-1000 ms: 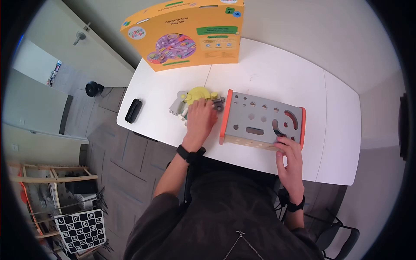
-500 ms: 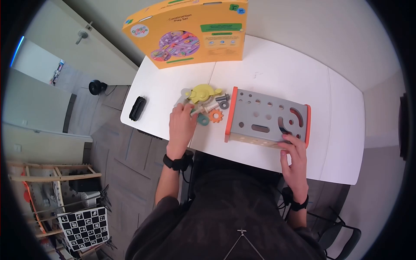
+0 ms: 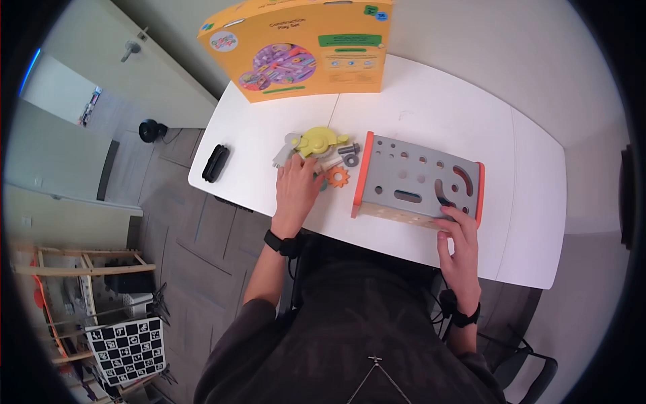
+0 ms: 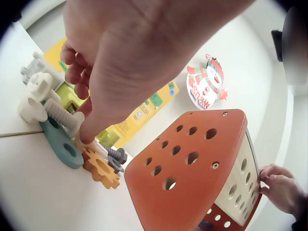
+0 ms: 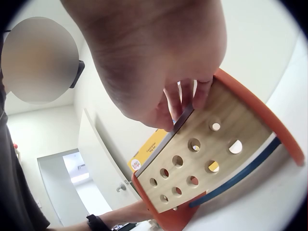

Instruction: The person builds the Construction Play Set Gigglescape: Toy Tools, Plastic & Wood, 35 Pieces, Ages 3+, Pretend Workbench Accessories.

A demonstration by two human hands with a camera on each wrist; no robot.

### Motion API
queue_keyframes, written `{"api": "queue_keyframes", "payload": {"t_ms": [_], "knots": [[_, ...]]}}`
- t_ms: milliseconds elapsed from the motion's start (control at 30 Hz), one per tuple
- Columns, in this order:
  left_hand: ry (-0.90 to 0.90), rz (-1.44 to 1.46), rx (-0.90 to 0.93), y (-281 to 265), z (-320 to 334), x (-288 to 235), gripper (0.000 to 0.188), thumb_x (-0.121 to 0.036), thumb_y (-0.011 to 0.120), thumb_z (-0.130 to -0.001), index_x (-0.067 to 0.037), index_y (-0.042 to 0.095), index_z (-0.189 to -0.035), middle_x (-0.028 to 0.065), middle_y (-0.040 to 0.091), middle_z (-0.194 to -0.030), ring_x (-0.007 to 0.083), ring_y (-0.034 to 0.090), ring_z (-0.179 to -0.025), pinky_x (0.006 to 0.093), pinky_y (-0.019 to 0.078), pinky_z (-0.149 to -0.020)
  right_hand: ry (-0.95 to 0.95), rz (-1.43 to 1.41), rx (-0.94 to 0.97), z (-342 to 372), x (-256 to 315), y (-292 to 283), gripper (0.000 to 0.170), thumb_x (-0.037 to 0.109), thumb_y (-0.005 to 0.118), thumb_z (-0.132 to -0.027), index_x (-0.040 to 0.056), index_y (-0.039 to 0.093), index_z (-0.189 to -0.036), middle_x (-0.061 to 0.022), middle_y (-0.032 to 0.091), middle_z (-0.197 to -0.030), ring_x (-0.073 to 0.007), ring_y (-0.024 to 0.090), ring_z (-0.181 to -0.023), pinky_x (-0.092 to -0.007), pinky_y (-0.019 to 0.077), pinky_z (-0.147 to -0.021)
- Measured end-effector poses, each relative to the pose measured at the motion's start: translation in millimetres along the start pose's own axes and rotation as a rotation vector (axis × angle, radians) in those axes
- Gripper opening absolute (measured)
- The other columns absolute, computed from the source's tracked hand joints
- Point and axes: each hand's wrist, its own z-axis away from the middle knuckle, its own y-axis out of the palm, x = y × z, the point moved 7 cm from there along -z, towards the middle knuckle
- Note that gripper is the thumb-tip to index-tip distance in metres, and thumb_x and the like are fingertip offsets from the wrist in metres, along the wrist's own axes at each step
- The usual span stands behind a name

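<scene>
My left hand reaches down into a small heap of toy construction parts, its fingers bent among them. In the left wrist view the thumb tip is beside a cream toy bolt, close over a teal slotted strip and an orange gear. I cannot tell whether the fingers hold a part. A yellow part and a grey bolt lie just beyond. My right hand grips the near right edge of the grey-topped toy workbench, fingers on top, thumb at the front panel.
A big yellow play-set box stands at the back of the white table. A black case lies near the table's left edge. The workbench's orange end panel stands right of the parts.
My left hand drew back left and toward me from the heap, uncovering parts, then moved right and over them again. The right hand stays at the workbench edge.
</scene>
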Motion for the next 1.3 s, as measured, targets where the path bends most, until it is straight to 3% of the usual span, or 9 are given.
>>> {"api": "queue_keyframes", "payload": {"t_ms": [300, 400, 500, 667, 800, 900, 1000, 1100, 1300], "knots": [[0.065, -0.036, -0.059, 10.9, -2.7, 6.9, 0.037, -0.015, 0.086, -0.086, -0.007, 0.072, -0.119, 0.0100, 0.063, -0.110, 0.0305, 0.064, -0.104, 0.0446, 0.0479, -0.088, 0.003, -0.026, 0.005, 0.0, 2.8, -2.5, 0.022, -0.001, 0.067, -0.097, 0.0026, 0.070, -0.118, -0.0117, 0.064, -0.138, -0.0349, 0.060, -0.128, -0.0461, 0.0461, -0.114], [0.033, 0.066, -0.123, -24.4, -2.1, -10.3, 0.035, -0.014, 0.085, -0.089, -0.005, 0.074, -0.121, 0.0103, 0.065, -0.114, 0.0295, 0.065, -0.108, 0.0435, 0.0512, -0.092, -0.001, -0.054, 0.015, -2.1, 0.5, -5.2, 0.022, 0.000, 0.067, -0.098, 0.0033, 0.070, -0.119, -0.0112, 0.065, -0.136, -0.0336, 0.062, -0.127, -0.0445, 0.0499, -0.109], [0.135, 0.261, -0.268, -74.2, 5.8, -46.0, 0.035, -0.011, 0.087, -0.089, -0.004, 0.073, -0.121, 0.0107, 0.068, -0.117, 0.0302, 0.066, -0.105, 0.0411, 0.0541, -0.090, 0.049, -0.137, 0.027, -3.8, 0.2, -14.8, 0.022, -0.001, 0.068, -0.098, 0.0033, 0.071, -0.120, -0.0119, 0.066, -0.134, -0.0327, 0.066, -0.119, -0.0415, 0.0554, -0.100], [0.309, 0.651, -0.159, -117.3, 23.9, -132.5, 0.036, -0.007, 0.088, -0.088, -0.004, 0.072, -0.120, 0.0110, 0.073, -0.112, 0.0312, 0.070, -0.097, 0.0395, 0.0567, -0.087, -0.072, -0.136, 0.027, -17.3, 20.5, -60.8, 0.021, -0.003, 0.069, -0.098, 0.0021, 0.072, -0.119, -0.0133, 0.069, -0.128, -0.0313, 0.071, -0.104, -0.0383, 0.0591, -0.087], [0.552, 0.928, 0.007, -93.1, 30.1, -222.9, 0.038, -0.011, 0.087, -0.088, -0.004, 0.069, -0.121, 0.0138, 0.074, -0.112, 0.0345, 0.070, -0.100, 0.0437, 0.0556, -0.088, -0.179, -0.005, 0.099, -34.8, 40.5, -99.3, 0.024, -0.003, 0.069, -0.098, 0.0025, 0.072, -0.120, -0.0119, 0.070, -0.120, -0.0313, 0.071, -0.102, -0.0395, 0.0588, -0.087], [0.484, 1.036, 0.179, -53.8, 22.3, -265.7, 0.049, -0.011, 0.085, -0.091, -0.005, 0.061, -0.133, 0.0172, 0.073, -0.113, 0.0361, 0.071, -0.100, 0.0461, 0.0570, -0.086, -0.209, 0.078, 0.205, -44.4, 34.0, -113.2, 0.026, -0.002, 0.067, -0.099, 0.0035, 0.072, -0.123, -0.0105, 0.070, -0.118, -0.0317, 0.071, -0.103, -0.0410, 0.0588, -0.086], [0.362, 1.124, 0.290, -30.7, 18.2, -277.4, 0.058, -0.016, 0.084, -0.093, -0.008, 0.054, -0.142, 0.0175, 0.074, -0.118, 0.0354, 0.076, -0.102, 0.0425, 0.0621, -0.084, -0.141, 0.088, 0.289, -49.2, 13.0, -111.9, 0.026, -0.001, 0.070, -0.098, 0.0045, 0.073, -0.124, -0.0105, 0.070, -0.121, -0.0318, 0.071, -0.105, -0.0407, 0.0585, -0.089], [0.352, 1.017, 0.318, -23.5, 18.5, -279.2, 0.067, -0.015, 0.084, -0.094, -0.009, 0.046, -0.149, 0.0192, 0.074, -0.120, 0.0369, 0.077, -0.103, 0.0430, 0.0624, -0.087, -0.130, 0.118, 0.347, -50.5, 4.5, -106.2, 0.026, 0.002, 0.069, -0.100, 0.0043, 0.072, -0.125, -0.0100, 0.069, -0.120, -0.0313, 0.071, -0.103, -0.0409, 0.0584, -0.088], [0.317, 1.007, 0.314, -16.8, 17.3, -278.2, 0.064, -0.010, 0.082, -0.092, -0.006, 0.048, -0.146, 0.0237, 0.071, -0.114, 0.0391, 0.073, -0.097, 0.0468, 0.0589, -0.084, -0.167, 0.192, 0.439, -58.5, -4.1, -93.4, 0.026, 0.003, 0.068, -0.100, 0.0041, 0.072, -0.125, -0.0098, 0.069, -0.121, -0.0325, 0.070, -0.103, -0.0428, 0.0590, -0.088]]}}
